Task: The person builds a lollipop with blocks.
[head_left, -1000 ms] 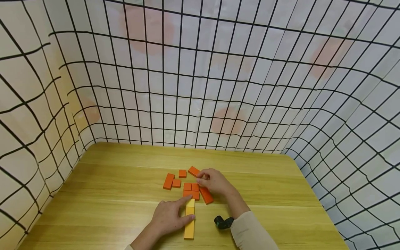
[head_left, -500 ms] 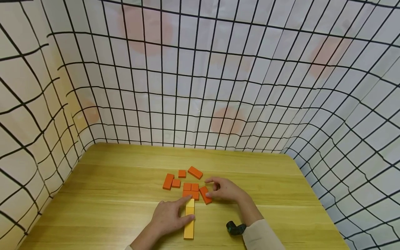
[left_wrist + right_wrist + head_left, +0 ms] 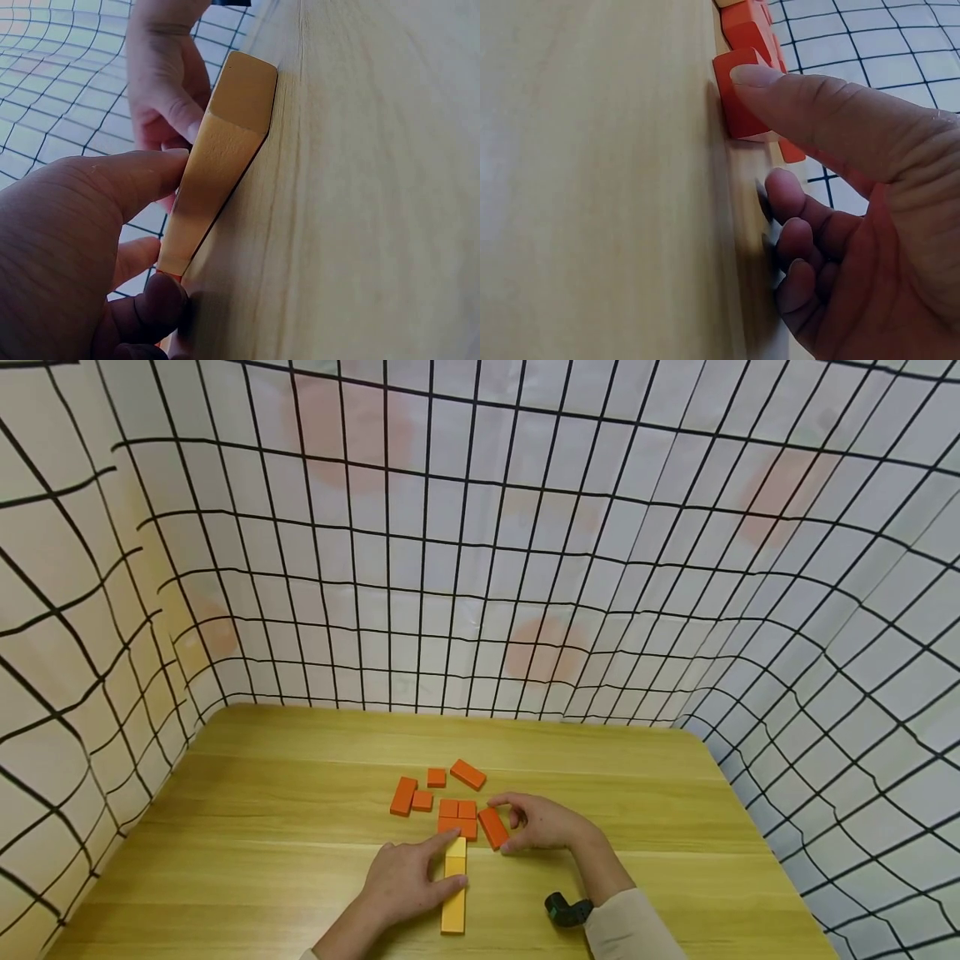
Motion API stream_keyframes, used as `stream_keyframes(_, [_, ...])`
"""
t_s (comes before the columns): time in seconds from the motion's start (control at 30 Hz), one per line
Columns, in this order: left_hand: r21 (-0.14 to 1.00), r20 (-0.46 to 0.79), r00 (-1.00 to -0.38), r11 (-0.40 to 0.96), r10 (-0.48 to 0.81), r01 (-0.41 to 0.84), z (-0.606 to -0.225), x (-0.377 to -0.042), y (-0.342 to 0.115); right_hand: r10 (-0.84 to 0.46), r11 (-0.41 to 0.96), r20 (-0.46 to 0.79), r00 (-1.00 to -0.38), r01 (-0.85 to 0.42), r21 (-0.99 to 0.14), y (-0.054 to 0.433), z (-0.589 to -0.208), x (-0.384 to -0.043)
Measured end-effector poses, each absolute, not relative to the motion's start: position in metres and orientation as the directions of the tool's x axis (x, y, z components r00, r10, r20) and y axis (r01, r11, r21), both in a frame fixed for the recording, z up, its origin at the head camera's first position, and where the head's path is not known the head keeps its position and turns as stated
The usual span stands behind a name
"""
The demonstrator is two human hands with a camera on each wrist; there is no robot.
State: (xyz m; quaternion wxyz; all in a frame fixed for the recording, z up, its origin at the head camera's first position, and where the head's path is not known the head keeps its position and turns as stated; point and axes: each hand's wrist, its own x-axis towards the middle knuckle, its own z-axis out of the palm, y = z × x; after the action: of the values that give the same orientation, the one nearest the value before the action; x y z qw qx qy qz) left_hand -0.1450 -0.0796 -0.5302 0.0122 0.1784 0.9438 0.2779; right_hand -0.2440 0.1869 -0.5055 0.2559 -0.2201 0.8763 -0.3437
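In the head view, a column of yellow blocks (image 3: 453, 910) runs toward me from a cluster of orange-red blocks (image 3: 457, 810). My left hand (image 3: 405, 881) rests on this column, index fingertip where yellow meets orange, thumb lower on the yellow. The left wrist view shows that thumb on a yellow block (image 3: 232, 142). Just right of the cluster lies a slanted orange rectangular block (image 3: 492, 828). My right hand (image 3: 547, 823) pinches it, index finger at its far end and thumb at its near end. The right wrist view shows the thumb against an orange block (image 3: 739, 112).
Behind the cluster lie a small square orange block (image 3: 437, 777) and a tilted rectangular one (image 3: 468, 774). To its left are another rectangular block (image 3: 403, 796) and a small square (image 3: 423, 801). Black wire mesh (image 3: 465, 602) stands around the wooden table (image 3: 300, 777).
My right hand has drawn back from the far tilted block toward me and right, then settled with index finger and thumb at the slanted block's ends. My left hand stays put.
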Motion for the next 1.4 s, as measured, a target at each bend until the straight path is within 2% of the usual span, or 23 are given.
stream_keyframes(0.33, [0.534, 0.077, -0.934, 0.776, 0.350, 0.335, -0.530, -0.145, -0.080, -0.546, 0.643, -0.272, -0.793, -0.188, -0.743, 0.187, -0.511, -0.241])
stream_keyframes(0.87, [0.536, 0.084, -0.934, 0.774, 0.348, 0.337, -0.533, -0.146, -0.081, -0.487, 0.664, -0.223, -0.844, -0.193, -0.722, 0.186, -0.509, -0.240])
stream_keyframes(1.4, [0.550, 0.084, -0.931, 0.763, 0.354, 0.340, -0.529, -0.144, -0.082, -0.473, 0.691, -0.221, -0.853, -0.203, -0.694, 0.172, -0.503, -0.252])
